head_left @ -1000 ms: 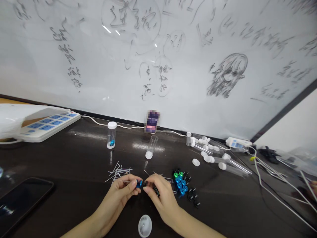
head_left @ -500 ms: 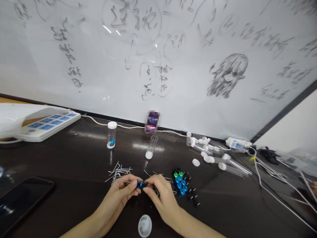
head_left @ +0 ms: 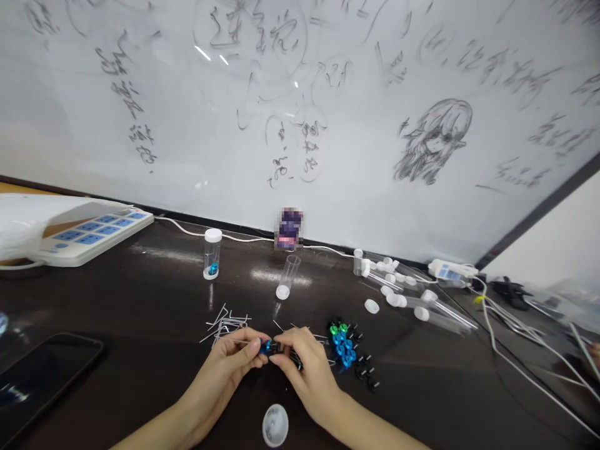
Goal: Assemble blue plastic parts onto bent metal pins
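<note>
Fingertips of my left hand are closed on a small blue metal fitting; a thin rod shows along those fingers. My right hand pinches a small black piece that meets the blue fitting, so the two hands almost touch. How far the parts are joined is hidden. Bent silver hex keys lie behind my left hand, with more partly under my right. Right of my right hand sit several blue fittings, green fittings and black thumb screws. A white round cap lies between my forearms.
A capped clear tube holds a blue piece; an uncapped tube stands right of it. More tubes and white caps lie at right. A power strip, a phone, cables and a whiteboard surround the dark table.
Almost nothing differs. My fingers have shifted very slightly around the blue fitting and black piece; the small shift of the whole scene comes from the camera.
</note>
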